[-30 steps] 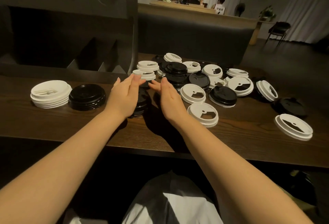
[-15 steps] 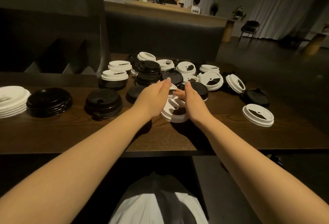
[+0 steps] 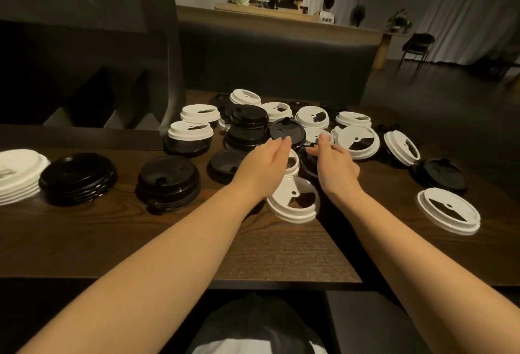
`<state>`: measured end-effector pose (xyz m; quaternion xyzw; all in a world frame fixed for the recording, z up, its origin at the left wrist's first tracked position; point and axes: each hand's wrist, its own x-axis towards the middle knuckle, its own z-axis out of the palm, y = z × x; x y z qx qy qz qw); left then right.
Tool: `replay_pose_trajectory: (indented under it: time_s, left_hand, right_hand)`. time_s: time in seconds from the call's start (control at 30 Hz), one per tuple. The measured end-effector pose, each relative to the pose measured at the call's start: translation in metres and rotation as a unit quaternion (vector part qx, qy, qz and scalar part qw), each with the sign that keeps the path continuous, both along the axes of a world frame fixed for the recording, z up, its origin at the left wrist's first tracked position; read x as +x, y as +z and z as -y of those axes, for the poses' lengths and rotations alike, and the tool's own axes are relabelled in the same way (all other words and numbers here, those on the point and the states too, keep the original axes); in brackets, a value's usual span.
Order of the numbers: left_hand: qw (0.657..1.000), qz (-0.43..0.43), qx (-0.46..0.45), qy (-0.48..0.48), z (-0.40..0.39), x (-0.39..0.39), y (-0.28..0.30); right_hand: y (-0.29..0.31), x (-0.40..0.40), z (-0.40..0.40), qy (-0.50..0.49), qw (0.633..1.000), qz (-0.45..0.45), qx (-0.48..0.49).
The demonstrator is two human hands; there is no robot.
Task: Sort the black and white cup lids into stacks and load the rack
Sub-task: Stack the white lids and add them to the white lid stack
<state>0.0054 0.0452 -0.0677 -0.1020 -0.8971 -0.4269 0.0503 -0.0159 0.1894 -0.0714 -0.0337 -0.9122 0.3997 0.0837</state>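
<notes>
Cup lids [image 3: 250,125] lie heaped just past your fingertips; one white lid [image 3: 294,201] sits between your wrists on the tabletop [image 3: 112,235]. Your left hand [image 3: 263,166] and right hand [image 3: 336,166], fingers straight and holding nothing, have spread apart since half a second ago.

**A dim room behind the table**

A dark wooden table [image 3: 295,252] fills the foreground. Behind it runs a dark upholstered bench back [image 3: 275,69]. Farther off, people sit at a light wooden counter [image 3: 281,20] before pale curtains [image 3: 464,7], with a dark chair [image 3: 417,43] nearby.
</notes>
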Motion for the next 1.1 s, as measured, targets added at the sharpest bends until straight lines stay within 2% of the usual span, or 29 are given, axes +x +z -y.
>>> replay_pose_trajectory:
  time_s: [0.1,0.23,0.33,0.47,0.57,0.63,0.73,0.87,1.0,1.1]
  left_hand:
    - [1.000,-0.009,-0.023,0.011,0.011,-0.004,0.001]
    - [0.999,0.038,-0.020,0.029,0.024,-0.012,0.000]
    - [0.998,0.046,-0.008,0.037,0.025,-0.013,0.002]
    - [0.997,0.042,-0.040,0.042,0.027,-0.013,0.004]
    - [0.999,0.036,-0.029,-0.015,0.029,-0.007,0.008]
    - [0.994,0.019,-0.065,-0.085,0.029,0.000,0.011]
    - [0.971,-0.028,-0.166,-0.169,0.026,0.003,0.010]
    - [0.938,-0.014,-0.277,-0.206,0.022,0.004,0.005]
    - [0.928,-0.008,-0.317,-0.194,0.018,0.004,0.002]
    - [0.948,-0.018,-0.268,-0.170,0.018,0.004,0.003]
  right_hand:
    - [0.000,-0.010,0.010,-0.020,0.998,-0.010,0.054]
    - [0.009,-0.020,0.002,-0.067,0.994,0.006,0.088]
    - [0.006,-0.019,-0.014,-0.067,0.994,0.018,0.088]
    - [0.000,-0.011,-0.026,-0.050,0.996,0.031,0.072]
    - [0.002,-0.006,-0.026,-0.035,0.998,-0.002,0.061]
    - [0.001,-0.004,-0.024,-0.028,0.998,0.005,0.054]
    - [-0.002,-0.004,-0.024,-0.025,0.998,-0.006,0.059]
    - [-0.002,-0.002,-0.022,-0.020,0.999,-0.029,0.039]
    - [-0.003,-0.001,-0.018,0.002,1.000,-0.023,0.015]
    - [-0.003,0.002,-0.018,0.014,0.999,-0.052,0.010]
